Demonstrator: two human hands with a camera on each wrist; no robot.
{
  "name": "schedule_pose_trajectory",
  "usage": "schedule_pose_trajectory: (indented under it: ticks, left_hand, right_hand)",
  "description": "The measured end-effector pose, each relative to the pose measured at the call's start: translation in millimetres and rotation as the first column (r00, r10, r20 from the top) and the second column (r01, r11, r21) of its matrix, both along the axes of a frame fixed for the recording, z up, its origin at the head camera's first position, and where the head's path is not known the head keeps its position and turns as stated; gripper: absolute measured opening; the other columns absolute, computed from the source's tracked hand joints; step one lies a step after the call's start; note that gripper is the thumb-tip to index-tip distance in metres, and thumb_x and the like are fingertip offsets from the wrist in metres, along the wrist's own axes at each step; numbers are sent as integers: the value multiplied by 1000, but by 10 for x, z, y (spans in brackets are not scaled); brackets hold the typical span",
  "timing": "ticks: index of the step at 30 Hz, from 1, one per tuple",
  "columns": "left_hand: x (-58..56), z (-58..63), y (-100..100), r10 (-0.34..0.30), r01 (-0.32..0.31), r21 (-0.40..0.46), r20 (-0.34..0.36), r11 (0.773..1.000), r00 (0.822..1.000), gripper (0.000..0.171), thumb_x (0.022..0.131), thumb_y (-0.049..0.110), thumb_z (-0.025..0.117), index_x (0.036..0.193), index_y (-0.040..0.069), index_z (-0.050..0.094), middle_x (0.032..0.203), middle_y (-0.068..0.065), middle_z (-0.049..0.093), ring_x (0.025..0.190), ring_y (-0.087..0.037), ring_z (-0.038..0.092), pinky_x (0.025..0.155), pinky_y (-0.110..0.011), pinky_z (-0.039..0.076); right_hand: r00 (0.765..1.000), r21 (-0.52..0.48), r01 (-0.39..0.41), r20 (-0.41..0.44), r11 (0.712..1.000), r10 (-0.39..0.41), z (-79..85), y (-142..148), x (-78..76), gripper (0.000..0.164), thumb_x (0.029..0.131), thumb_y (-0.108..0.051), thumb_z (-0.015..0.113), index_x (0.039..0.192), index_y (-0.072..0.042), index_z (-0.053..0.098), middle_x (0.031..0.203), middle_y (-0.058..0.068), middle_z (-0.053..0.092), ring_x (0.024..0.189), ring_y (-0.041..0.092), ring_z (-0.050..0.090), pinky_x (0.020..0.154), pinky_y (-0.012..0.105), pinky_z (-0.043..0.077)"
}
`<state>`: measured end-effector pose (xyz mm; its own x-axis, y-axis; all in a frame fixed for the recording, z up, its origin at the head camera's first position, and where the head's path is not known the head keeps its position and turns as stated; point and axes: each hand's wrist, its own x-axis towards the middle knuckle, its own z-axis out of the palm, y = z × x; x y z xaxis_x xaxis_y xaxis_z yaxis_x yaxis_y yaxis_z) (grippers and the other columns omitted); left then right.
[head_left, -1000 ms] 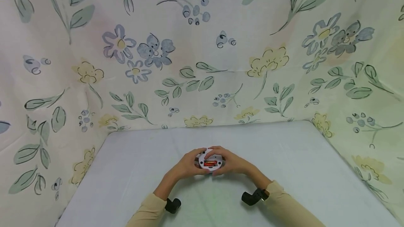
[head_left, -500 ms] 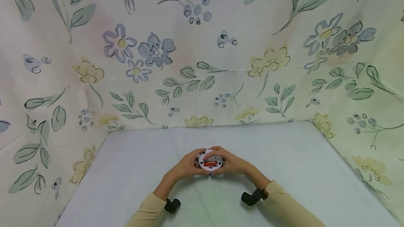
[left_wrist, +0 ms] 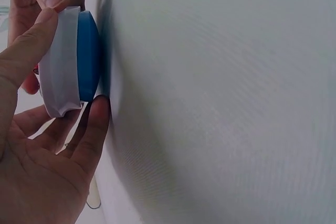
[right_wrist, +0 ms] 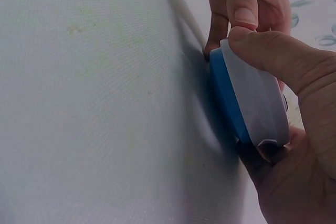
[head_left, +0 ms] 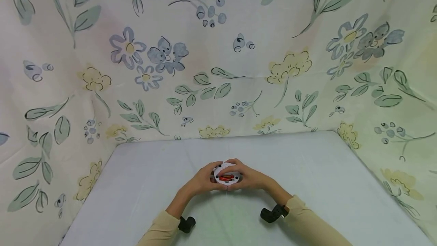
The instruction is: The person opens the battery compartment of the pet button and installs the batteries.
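Since the earlier head-camera frames, the index finger of the right hand [head_left: 250, 177] has shifted slightly across the upturned face of the round device [left_wrist: 67, 61], toward the tabletop's left edge; both hands otherwise keep much the same hold.

Position of device: about midway between the left and right edges of the tabletop [head_left: 136, 185], nearer the far edge than to the sleeves. Its white face, with an uncovered recess, is turned up toward the person. Two or more red batteries [head_left: 227, 178] are visible in the recess; the exact count cannot be read. Both wrist views show a white housing and, on the side toward the tabletop, a blue section [right_wrist: 224, 93]. Contact between the blue section and the tabletop cannot be determined.

Right hand: partly closed round the device's right side, thumb on the near rim, index finger bent over the face just beyond the batteries.

Left hand [head_left: 203, 177]: partly closed round the left side, thumb on the near rim, fingers curved round the far side. The thumb tips meet, or nearly meet, at the near rim.

Also noted: a black camera [head_left: 186, 224] at the left wrist, another at the right, beige sleeves [head_left: 314, 221], and a floral curtain [head_left: 205, 101] beyond the tabletop's far edge.
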<state>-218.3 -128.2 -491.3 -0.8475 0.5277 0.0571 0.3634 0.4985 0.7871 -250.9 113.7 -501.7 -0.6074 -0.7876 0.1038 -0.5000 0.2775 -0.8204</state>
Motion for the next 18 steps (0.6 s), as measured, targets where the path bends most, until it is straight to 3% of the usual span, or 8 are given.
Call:
schedule_pose_trajectory:
  ticks: [18]
  left_hand:
    - [-17,-13,-4,-18,18,-26,-8,999,1000,83,89,25,82,152,-5,37,134,-15,53,105,-21,56,85,-32,53]
  right_hand:
    - [994,58,17,-110,998,-11,19,-8,3,36,88,-30,82,122,-29,72,148,11,39,136,28,36,104,50,40]
